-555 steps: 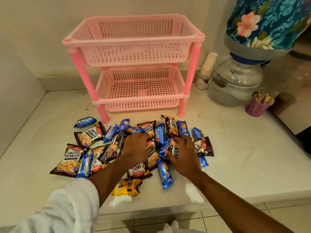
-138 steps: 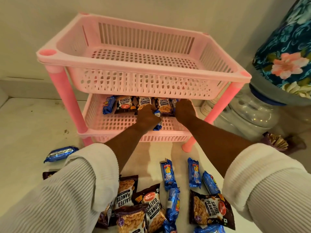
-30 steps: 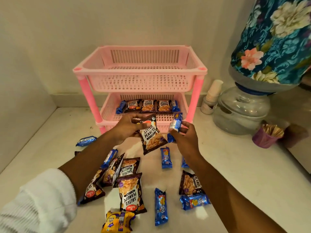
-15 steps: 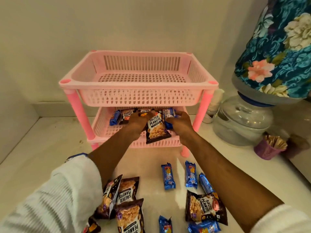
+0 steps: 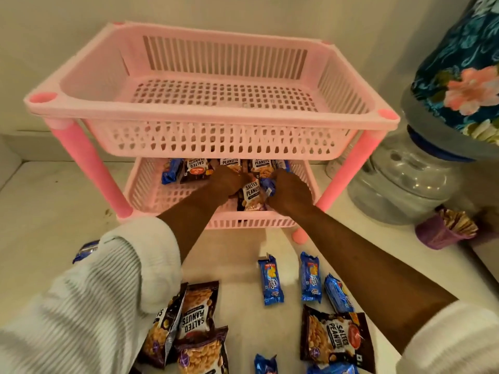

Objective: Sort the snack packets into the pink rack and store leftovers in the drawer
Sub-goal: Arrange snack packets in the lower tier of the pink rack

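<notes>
Here both hands are reaching into the lower tier of the pink perforated plastic rack: the left hand grips a dark brown foil packet of salted peanuts, and the right hand pinches a small blue foil biscuit packet just beside it, on its right. The peanut packet stands roughly upright with its long axis running near to far, its printed face toward the camera and its bottom edge close to the tier's near wall. How the blue packet lies I cannot tell, since the fingers hide most of it. Behind the hands, a row of peanut and biscuit packets already lines the far side of the lower tier. The upper tier holds nothing. On the pale stone counter nearer the camera many packets still wait: three blue biscuit packets lying lengthwise near to far, and several peanut packets. So the sorting looks under halfway done, and no drawer is in view.
</notes>
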### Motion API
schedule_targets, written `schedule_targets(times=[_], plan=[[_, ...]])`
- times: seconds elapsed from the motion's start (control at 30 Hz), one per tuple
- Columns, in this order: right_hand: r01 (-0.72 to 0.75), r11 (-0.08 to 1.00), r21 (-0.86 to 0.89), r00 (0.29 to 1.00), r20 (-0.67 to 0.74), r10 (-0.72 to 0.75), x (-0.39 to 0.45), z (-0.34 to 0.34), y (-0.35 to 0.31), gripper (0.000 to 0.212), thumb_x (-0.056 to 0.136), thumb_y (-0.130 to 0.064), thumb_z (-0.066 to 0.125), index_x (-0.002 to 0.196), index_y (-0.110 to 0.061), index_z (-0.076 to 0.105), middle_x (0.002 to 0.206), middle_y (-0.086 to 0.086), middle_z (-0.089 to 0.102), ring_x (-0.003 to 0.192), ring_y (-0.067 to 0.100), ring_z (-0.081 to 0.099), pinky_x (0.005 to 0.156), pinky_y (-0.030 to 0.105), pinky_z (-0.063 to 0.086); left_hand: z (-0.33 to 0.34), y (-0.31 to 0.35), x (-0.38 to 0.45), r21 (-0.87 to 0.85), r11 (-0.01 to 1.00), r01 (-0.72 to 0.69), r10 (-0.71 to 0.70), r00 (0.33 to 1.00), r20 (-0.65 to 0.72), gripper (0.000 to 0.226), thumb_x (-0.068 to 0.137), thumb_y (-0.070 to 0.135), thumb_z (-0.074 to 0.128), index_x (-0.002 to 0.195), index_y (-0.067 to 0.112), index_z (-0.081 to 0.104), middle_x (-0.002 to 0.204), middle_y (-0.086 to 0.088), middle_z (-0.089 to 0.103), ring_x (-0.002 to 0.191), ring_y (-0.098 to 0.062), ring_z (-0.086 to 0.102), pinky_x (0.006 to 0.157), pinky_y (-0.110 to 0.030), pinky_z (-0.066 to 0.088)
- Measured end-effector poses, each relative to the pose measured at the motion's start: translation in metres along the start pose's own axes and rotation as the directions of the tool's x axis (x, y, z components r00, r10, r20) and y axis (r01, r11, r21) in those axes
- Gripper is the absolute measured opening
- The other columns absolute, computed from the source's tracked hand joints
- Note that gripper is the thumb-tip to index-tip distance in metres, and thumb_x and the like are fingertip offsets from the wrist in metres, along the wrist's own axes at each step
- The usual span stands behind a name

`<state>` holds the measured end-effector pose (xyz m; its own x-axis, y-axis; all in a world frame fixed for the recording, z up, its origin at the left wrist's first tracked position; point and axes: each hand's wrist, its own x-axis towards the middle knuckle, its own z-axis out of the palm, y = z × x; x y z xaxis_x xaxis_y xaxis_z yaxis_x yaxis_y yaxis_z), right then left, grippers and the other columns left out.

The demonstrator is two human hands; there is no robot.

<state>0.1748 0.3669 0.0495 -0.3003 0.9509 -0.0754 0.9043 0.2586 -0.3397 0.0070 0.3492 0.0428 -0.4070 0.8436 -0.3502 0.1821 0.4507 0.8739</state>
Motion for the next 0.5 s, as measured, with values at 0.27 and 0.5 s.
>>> schedule_targets(times=[0.27,0.5], plan=[[0.014,0.995,-0.099,0.988,0.155,0.002,0.009,-0.006,-0.008,0.049,0.076,-0.033,0.082,0.118,-0.014,0.067,0.115,0.008,0.067,0.103,0.024,0.066,0.088,0.040,0.059,0.014,-0.003,-0.018,0.383,0.901,-0.205,0.229,0.973,-0.018,0.075,0.079,0.030,0.081,0.138,0.010,0.040,0.137,-0.014,0.052,0.125,-0.030,0.052,0.097,-0.036,0.047],[0.065,0.995,-0.072,0.989,0.140,-0.054,0.002,-0.006,-0.007,0.025,0.084,-0.010,0.074,0.109,-0.010,0.076,0.113,0.009,0.072,0.107,0.027,0.065,0.093,0.037,0.056,0.015,-0.004,-0.032,0.646,0.676,-0.354,0.316,0.932,0.180,0.066,0.075,0.029,0.082,0.133,0.036,0.052,0.147,-0.008,0.033,0.132,-0.032,0.043,0.105,-0.042,0.045]])
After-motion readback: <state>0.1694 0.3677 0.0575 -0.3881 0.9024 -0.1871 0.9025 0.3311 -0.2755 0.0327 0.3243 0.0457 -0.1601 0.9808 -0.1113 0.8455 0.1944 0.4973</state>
